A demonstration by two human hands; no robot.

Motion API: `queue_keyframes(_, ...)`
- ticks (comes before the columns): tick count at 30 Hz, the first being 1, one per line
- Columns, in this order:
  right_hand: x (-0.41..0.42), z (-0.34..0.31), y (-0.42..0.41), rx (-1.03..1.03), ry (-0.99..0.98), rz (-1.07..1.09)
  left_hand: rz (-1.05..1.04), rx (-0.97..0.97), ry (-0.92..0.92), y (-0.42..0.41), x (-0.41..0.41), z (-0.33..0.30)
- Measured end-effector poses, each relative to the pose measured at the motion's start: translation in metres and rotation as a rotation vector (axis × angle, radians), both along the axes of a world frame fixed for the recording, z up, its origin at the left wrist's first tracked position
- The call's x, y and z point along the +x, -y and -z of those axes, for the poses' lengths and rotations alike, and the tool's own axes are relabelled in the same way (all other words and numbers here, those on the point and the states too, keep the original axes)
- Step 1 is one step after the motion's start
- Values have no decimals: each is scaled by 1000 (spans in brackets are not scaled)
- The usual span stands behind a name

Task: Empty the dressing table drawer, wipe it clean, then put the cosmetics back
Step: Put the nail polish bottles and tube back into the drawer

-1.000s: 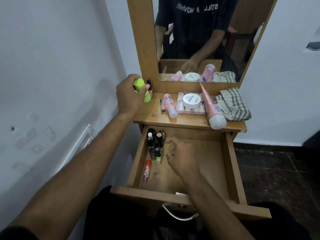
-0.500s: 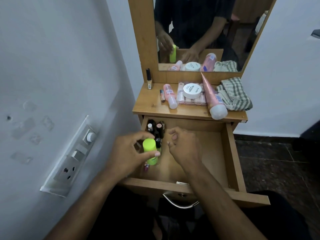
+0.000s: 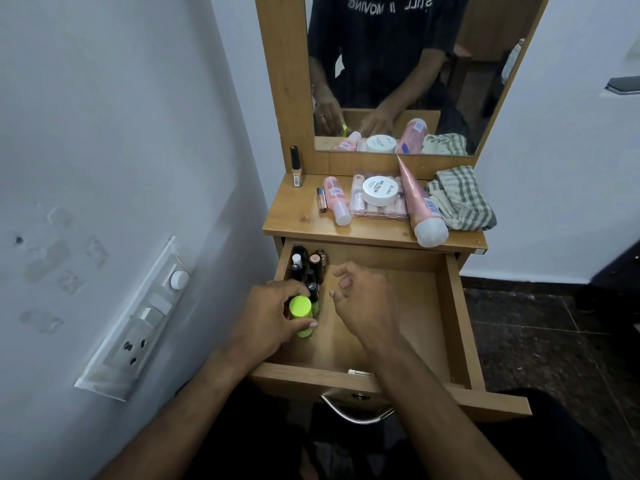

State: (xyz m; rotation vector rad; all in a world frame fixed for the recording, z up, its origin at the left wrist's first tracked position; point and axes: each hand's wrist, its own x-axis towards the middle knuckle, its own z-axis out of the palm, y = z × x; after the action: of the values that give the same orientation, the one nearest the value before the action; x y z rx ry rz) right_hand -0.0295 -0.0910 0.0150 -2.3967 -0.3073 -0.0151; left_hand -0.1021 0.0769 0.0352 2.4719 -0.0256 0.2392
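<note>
Below the mirror [image 3: 408, 64], head view: wooden dressing desk [image 3: 298, 216] with its drawer [image 3: 460, 320] pulled fully out.

Drawer, left side — a cluster of small dark bottles [image 3: 306, 268] standing upright against the left wall, one with a white cap, one with a pinkish top. Just in front of them, a neon-green bottle [image 3: 300, 315], upright, gripped by the left hand [image 3: 270, 317] with thumb and fingers curled round it; whether its base touches the drawer floor cannot be told. Right hand [image 3: 363, 303] hovers over the middle of the drawer, fingers loosely curled, holding nothing, near the green bottle but apart from it. Right part of the drawer floor is bare wood. A curved metal handle [image 3: 353, 414] hangs on the drawer front.

Desk top — a slim concealer tube with a black cap [image 3: 295, 166] standing at the back left corner; a small lip tube [image 3: 321, 199] lying flat; a pink bottle with a white cap [image 3: 336, 200] lying beside it; a clear plastic case [image 3: 379, 209] with a round white jar [image 3: 380, 190] on top; a large pink tube [image 3: 420, 206] lying with its white cap over the front edge; a checked cloth [image 3: 460, 199], bunched, at the right end.

Left wall — a white switch and socket panel [image 3: 138, 323].
</note>
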Motion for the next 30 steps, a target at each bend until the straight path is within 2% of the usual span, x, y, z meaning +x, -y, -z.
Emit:
queue_keyframes(8, 1, 3, -1, 48, 31, -16, -9, 71, 45, 1, 5, 11)
queue_keyframes(11, 6, -3, -3, 75, 116, -13, -18, 69, 46, -2, 8, 20)
queue_keyframes(20, 92, -100, -53, 93, 334, -101, -25, 22, 64, -4, 12, 30)
queue_keyframes(27, 154, -131, -109, -178, 448, -136, -6, -9, 59, -1, 10, 24)
queue_keyframes(30, 168, -128, -124, -350, 416, -185, -11, -31, 88, -2, 9, 24)
